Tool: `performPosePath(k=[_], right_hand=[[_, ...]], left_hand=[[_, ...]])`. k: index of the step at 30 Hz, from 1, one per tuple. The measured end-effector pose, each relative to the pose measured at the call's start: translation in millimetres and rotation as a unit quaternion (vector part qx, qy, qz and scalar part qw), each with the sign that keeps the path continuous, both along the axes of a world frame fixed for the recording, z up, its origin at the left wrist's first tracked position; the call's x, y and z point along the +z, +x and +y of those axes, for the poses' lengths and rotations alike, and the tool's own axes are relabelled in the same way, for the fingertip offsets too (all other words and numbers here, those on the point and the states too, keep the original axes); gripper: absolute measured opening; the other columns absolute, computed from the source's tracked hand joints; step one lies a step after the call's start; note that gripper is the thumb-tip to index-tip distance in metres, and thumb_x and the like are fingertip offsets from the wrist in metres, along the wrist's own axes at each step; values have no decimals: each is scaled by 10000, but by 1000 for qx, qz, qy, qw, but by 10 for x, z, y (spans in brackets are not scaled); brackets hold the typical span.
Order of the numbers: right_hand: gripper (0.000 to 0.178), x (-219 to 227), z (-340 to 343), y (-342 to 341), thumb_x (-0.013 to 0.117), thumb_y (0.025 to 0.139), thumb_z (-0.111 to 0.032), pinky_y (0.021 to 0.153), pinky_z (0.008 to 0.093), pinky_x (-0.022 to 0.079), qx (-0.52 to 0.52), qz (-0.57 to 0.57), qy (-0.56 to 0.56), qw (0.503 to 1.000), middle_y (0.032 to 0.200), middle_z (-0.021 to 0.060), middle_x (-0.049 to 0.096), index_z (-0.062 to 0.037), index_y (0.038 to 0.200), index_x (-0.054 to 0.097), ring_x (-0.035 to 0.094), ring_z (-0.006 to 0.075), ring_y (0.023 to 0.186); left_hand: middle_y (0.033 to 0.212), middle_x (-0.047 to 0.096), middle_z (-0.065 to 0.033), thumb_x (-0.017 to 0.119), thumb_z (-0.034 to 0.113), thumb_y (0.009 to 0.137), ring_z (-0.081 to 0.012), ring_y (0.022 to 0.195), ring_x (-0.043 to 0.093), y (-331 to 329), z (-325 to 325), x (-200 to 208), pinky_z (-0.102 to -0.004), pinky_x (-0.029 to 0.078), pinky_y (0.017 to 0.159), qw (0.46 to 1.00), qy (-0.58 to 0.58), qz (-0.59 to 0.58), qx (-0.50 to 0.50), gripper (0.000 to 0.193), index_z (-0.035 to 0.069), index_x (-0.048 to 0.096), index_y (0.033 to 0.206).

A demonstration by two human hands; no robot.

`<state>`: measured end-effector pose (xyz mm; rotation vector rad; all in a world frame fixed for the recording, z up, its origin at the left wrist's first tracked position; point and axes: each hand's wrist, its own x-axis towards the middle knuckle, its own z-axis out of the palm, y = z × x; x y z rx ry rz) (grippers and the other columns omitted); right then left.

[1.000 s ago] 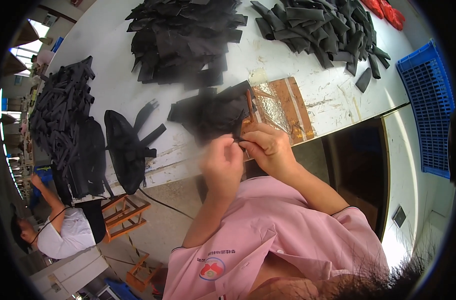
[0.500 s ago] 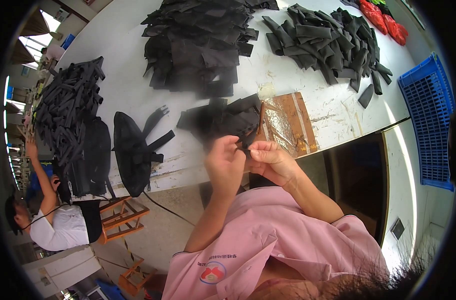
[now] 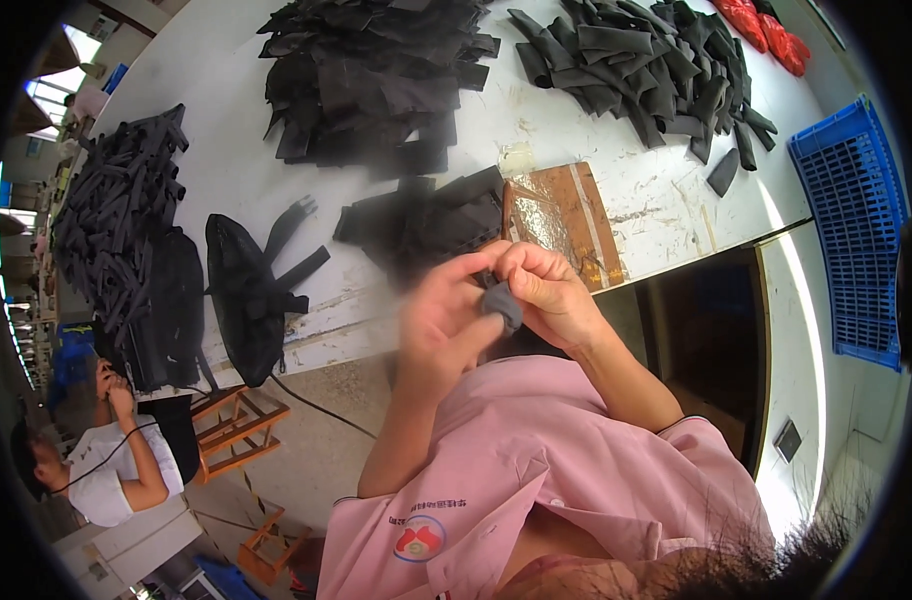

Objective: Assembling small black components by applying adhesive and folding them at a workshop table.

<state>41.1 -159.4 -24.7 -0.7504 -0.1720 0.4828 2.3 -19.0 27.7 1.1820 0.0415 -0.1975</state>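
Observation:
A small dark grey fabric piece, bunched and rounded, is held up between my hands at the table's front edge. My left hand, slightly blurred, grips it from the left with the thumb pushed against or into its lower end; which of the two I cannot tell. On the other side, my right hand pinches its upper part between thumb and curled fingers. Just beyond my hands lies a loose stack of flat black fabric pieces. Touching that stack is a brown board partly covered with shiny clear film.
Heaps of black fabric pieces, rolled dark pieces and narrow strips cover much of the white table. A black strapped fabric item lies left. Right stands a blue crate. A co-worker sits near wooden stools.
The grey fabric piece has come into clearer view between my hands, bunched up. My right hand has moved slightly up and left. The co-worker's raised arm has come down.

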Motion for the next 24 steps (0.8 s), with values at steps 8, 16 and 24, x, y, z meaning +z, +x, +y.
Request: performPosePath(k=[8,16,24], right_hand=[[107,597,-64,121,566,803,-85,563,227,395,-156,-297,-272,902,735,47,508,-10,752,510,467,111,621],[115,1012,-97,334,552,824,-99,525,225,369,-165,-304,-347,872,688,28,511,-9,759,524,455,77,610],[224,1365,-81,417,568,840,-244,534,171,299,-17,-234,-226,945,676,-50,463,-39,758,531,366,29,613]], left_hand=[[861,592,-90,528,74,848,-39,479,407,196,-124,181,-163,317,404,985,49,-69,147,84,-7,516,865],[805,582,-89,504,35,845,-11,421,332,395,-135,485,-153,242,365,990,-18,-50,132,85,7,475,920],[1003,524,-146,467,135,865,-70,443,385,554,-29,605,-185,273,343,839,-509,-12,-190,221,-2,490,1036]])
